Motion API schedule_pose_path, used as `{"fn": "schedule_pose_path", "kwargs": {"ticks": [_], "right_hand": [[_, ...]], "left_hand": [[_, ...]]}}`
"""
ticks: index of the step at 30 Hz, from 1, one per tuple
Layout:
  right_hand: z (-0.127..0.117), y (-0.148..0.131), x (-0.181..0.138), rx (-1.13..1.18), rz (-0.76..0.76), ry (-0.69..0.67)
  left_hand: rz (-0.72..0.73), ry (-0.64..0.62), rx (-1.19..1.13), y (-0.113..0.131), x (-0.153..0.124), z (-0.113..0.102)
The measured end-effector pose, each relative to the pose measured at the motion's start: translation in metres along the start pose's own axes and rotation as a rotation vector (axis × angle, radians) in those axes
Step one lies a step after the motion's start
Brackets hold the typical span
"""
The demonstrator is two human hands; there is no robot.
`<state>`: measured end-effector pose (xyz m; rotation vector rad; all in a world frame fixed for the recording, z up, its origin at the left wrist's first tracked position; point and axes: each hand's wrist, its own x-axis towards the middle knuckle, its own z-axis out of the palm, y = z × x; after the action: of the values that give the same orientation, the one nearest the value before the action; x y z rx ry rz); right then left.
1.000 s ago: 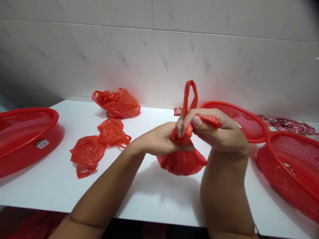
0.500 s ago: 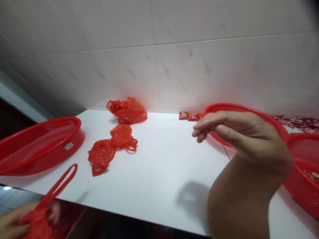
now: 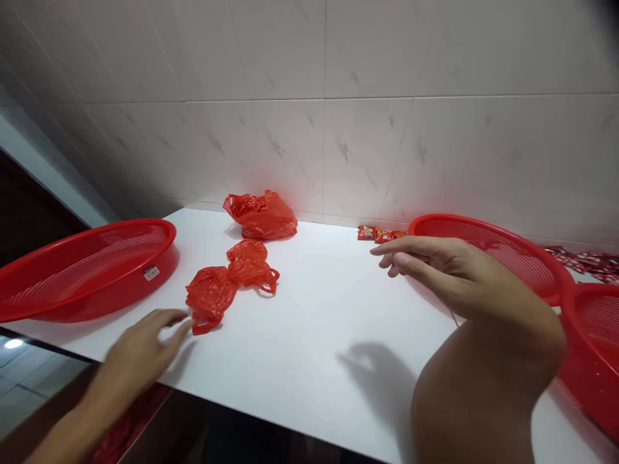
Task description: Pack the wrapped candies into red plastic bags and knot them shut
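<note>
My left hand (image 3: 145,345) reaches over the front left edge of the white table (image 3: 314,322), fingers stretched out and empty, fingertips just short of a crumpled red plastic bag (image 3: 209,298). A second crumpled red bag (image 3: 251,263) lies touching it behind, and a fuller red bag (image 3: 264,216) sits by the wall. My right hand (image 3: 435,267) hovers above the table's right half with fingers loosely extended, holding nothing.
A large red mesh basket (image 3: 87,267) stands at the left end of the table. Two more red baskets (image 3: 512,258) overlap at the right. Small red packets (image 3: 380,233) lie by the tiled wall. More red plastic shows under the table edge at lower left.
The tied red bag both hands held a second ago went down off the table's left with my left hand. That hand has come back up empty toward the crumpled bag. My right hand stays raised.
</note>
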<state>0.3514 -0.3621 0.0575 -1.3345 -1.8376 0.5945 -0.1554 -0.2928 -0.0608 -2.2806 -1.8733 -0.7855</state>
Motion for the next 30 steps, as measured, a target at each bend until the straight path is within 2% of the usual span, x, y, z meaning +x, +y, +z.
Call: {"fn": "schedule_pose_path", "kwargs": {"ticks": [2, 4, 6, 9, 11, 14, 18, 21, 25, 30], "right_hand": [[0.002, -0.001, 0.002, -0.08, 0.032, 0.008], [0.003, -0.003, 0.002, -0.129, 0.045, 0.018], [0.003, -0.006, 0.0, -0.16, 0.048, 0.035], [0.001, -0.01, -0.006, -0.178, 0.049, 0.073], [-0.001, -0.011, -0.008, -0.174, 0.046, 0.089], [-0.002, -0.013, -0.007, -0.152, 0.046, 0.072], [0.005, -0.016, 0.005, -0.192, 0.146, 0.001], [0.018, -0.013, 0.02, -0.302, 0.185, 0.06], [0.034, -0.005, 0.039, -0.307, 0.118, 0.126], [0.041, -0.006, 0.053, -0.209, 0.01, -0.084]], "left_hand": [[0.161, -0.074, 0.028, 0.021, 0.01, 0.034], [0.235, -0.1, 0.047, 0.05, 0.03, 0.061], [0.15, -0.101, 0.052, 0.076, 0.057, 0.078], [-0.068, -0.213, -0.003, 0.1, 0.101, 0.09], [-0.121, -0.268, -0.055, 0.113, 0.121, 0.09], [-0.146, -0.206, -0.275, 0.141, 0.129, 0.081], [-0.157, -0.109, -0.88, 0.195, 0.11, 0.057], [-0.107, -0.113, -1.139, 0.224, 0.092, 0.042], [-0.047, -0.136, -1.255, 0.235, 0.078, 0.032], [-0.065, -0.157, -1.235, 0.227, 0.074, 0.031]]}}
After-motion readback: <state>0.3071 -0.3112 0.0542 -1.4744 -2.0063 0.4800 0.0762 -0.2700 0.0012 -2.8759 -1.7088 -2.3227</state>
